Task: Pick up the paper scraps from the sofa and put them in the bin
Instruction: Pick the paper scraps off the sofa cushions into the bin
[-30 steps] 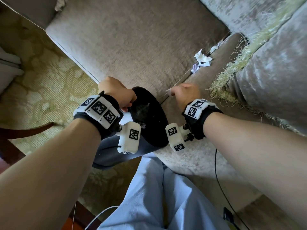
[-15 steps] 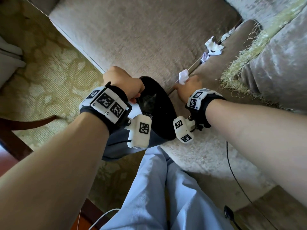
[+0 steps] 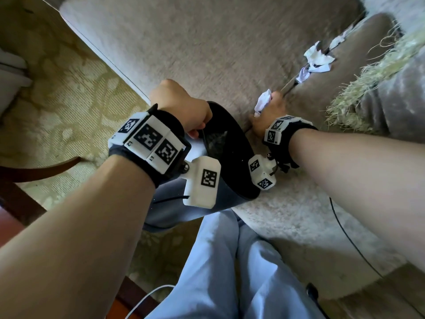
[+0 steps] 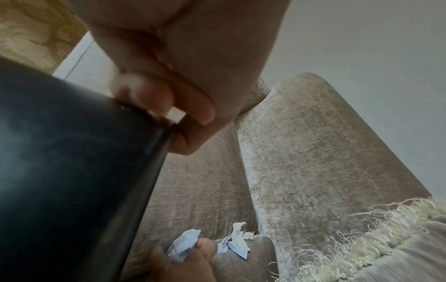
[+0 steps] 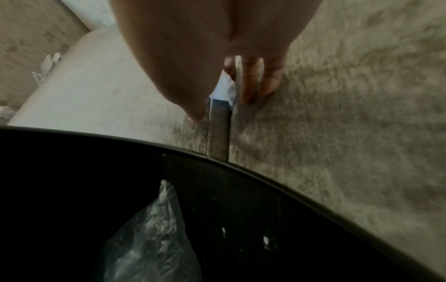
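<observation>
The bin [image 3: 232,143] is showing black, the paper scraps [image 3: 318,62] white, the sofa [image 3: 207,47] mottled beige, the carpet [image 3: 69,100] a yellow-green floral pattern.

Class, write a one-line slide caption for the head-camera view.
Left hand grips the black bin while right hand holds a paper scrap.

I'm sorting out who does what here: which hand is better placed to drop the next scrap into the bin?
Right. The right hand already pinches a paper scrap just beside the bin, while the left hand grips the bin's rim.
</observation>
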Available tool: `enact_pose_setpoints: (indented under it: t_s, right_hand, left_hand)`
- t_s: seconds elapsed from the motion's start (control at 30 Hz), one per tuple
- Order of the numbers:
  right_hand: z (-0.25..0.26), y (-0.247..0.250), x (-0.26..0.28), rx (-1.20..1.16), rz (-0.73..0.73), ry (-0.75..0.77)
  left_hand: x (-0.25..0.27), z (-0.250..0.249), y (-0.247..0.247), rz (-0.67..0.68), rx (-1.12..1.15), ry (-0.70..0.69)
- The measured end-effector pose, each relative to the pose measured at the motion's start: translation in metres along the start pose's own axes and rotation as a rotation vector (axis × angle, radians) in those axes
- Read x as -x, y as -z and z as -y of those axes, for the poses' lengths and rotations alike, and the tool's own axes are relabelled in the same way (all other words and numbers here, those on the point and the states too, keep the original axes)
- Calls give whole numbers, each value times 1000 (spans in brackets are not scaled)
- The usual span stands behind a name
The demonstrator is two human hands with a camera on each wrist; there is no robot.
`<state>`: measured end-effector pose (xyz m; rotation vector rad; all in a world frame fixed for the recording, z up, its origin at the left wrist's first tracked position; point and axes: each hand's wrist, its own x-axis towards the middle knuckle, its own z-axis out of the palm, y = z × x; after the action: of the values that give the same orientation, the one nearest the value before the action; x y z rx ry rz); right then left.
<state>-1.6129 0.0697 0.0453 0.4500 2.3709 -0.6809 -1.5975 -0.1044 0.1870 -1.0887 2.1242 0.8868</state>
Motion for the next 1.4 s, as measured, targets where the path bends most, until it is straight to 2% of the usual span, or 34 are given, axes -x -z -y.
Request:
enact_pose_setpoints:
  t_s: [0.2,0.47,0.63,0.7,0.77,0.83,0.9,0.93,1.03,1.1,1.17,1.2,1.33,1.4]
  right_hand:
    - [0,-1,-18,-13,-4,-27]
    - [-10,10,-20,119,110,29]
    - [-3,18,-10,33,167,-45]
    - [1,27,0,-50,125,-58]
    - [7,36,7,-165,10,-60]
    - [15,40,18,-240,-9,-67]
    - [22,40,29,-315,171,-46]
    - [24,40,38,-321,333,-22]
    - [32,39,68,-16,839,87]
    - [33,42,76,57,966,26]
    - [33,55,73,-58,926,-46]
    - [32,63,67,-122,860,-64]
    - [19,101,47,-266,433,-21]
    - [9,115,35,-216,311,13]
  left_hand:
    - [-11,-4,-2,23,-13,-3]
    - [-10,-3,-7,48,-34,9]
    - [-5,-5,-4,47,-36,17]
    - [-1,-4,-2,48,-28,22]
    - [3,-2,-1,42,-19,33]
    - [9,2,2,31,2,49]
    - [13,8,4,12,21,67]
    - [17,9,6,0,34,75]
    - [28,13,13,-36,57,78]
    - [35,10,17,-44,69,82]
    - [42,3,21,-56,94,85]
    - [44,-2,23,-62,105,84]
    - [53,-27,22,-80,149,67]
    - [57,-37,16,-71,188,78]
